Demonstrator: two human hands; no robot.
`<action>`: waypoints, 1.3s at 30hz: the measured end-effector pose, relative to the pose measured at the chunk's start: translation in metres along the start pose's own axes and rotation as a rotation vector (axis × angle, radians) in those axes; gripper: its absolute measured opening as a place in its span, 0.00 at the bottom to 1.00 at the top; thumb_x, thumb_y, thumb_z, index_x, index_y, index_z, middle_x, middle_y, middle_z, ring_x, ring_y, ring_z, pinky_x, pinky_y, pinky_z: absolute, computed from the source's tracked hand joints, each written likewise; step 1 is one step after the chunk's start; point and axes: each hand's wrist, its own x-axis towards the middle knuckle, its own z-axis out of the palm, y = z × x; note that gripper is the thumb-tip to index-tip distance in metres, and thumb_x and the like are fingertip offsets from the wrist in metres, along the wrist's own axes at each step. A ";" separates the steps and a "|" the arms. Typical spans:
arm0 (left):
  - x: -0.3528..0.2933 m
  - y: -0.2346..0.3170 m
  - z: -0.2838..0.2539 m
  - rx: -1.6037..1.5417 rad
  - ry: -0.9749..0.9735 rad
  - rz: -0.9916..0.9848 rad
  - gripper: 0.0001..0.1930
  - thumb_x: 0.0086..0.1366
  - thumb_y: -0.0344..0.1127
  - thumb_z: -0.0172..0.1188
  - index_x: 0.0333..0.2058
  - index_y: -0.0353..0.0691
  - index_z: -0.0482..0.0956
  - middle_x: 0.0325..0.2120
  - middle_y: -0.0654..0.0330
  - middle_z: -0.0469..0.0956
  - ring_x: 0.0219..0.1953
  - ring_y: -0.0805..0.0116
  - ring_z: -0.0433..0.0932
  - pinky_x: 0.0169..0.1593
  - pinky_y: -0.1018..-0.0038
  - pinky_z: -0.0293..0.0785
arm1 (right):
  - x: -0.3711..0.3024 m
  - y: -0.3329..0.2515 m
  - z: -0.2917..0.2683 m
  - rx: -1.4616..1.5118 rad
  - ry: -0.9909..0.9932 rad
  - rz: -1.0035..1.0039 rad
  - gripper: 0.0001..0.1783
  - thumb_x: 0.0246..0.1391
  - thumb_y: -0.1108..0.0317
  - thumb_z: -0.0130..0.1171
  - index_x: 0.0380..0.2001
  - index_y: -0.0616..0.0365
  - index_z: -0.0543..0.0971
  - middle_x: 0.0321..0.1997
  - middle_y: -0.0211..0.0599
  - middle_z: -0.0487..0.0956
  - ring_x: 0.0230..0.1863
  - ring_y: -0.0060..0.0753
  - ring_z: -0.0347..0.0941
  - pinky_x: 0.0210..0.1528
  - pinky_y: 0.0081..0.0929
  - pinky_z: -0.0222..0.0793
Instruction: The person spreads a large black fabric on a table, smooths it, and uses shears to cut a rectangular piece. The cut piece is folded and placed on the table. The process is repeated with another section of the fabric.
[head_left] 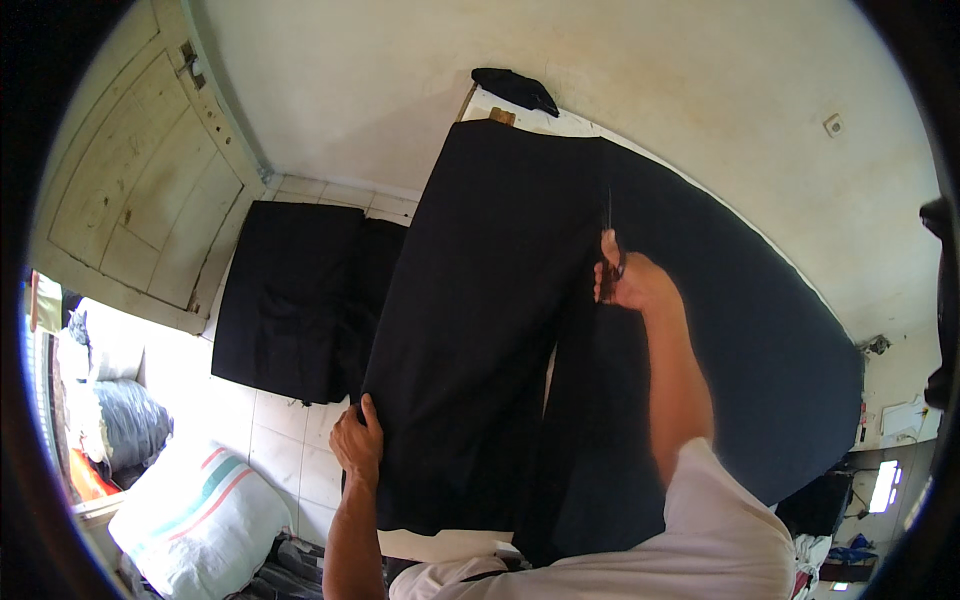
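A long piece of black cloth (490, 260) lies over a white-topped table, a gap splitting its lower part. My right hand (635, 285) is closed round the dark handles of a pair of scissors (609, 212). The thin blades point toward the far end, over the line where the black cloth meets a wide dark cloth (740, 300) on the right. Whether the blades are apart is too fine to make out. At the left edge of the black cloth, my left hand (357, 440) grips the border, thumb on top and the other fingers bent, partly hidden.
More folded black cloth (290, 300) lies left of the table, above the tiled floor (275, 440). A white striped sack (205, 510) and wrapped bundles stand at the lower left, near a wooden door (140, 190). A black bundle (515, 90) sits at the table's far end, against the wall.
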 end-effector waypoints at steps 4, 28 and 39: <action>0.000 0.000 0.002 0.008 0.011 -0.006 0.38 0.83 0.63 0.42 0.50 0.29 0.89 0.46 0.36 0.88 0.50 0.37 0.86 0.59 0.44 0.77 | 0.015 -0.011 -0.004 0.041 -0.002 -0.050 0.39 0.47 0.29 0.79 0.33 0.56 0.76 0.30 0.32 0.75 0.30 0.34 0.76 0.34 0.39 0.79; 0.001 0.007 0.001 0.047 0.064 0.010 0.33 0.82 0.56 0.46 0.40 0.31 0.89 0.39 0.38 0.88 0.41 0.36 0.87 0.50 0.45 0.79 | 0.109 -0.074 -0.021 0.046 0.002 -0.026 0.37 0.45 0.35 0.83 0.37 0.54 0.76 0.32 0.33 0.76 0.31 0.34 0.76 0.35 0.39 0.78; 0.000 0.006 0.005 0.039 0.063 0.017 0.30 0.82 0.53 0.48 0.40 0.31 0.89 0.39 0.39 0.88 0.41 0.36 0.87 0.49 0.45 0.79 | 0.148 -0.104 -0.027 0.055 -0.007 -0.005 0.37 0.44 0.36 0.84 0.37 0.53 0.76 0.31 0.30 0.76 0.30 0.33 0.75 0.33 0.38 0.75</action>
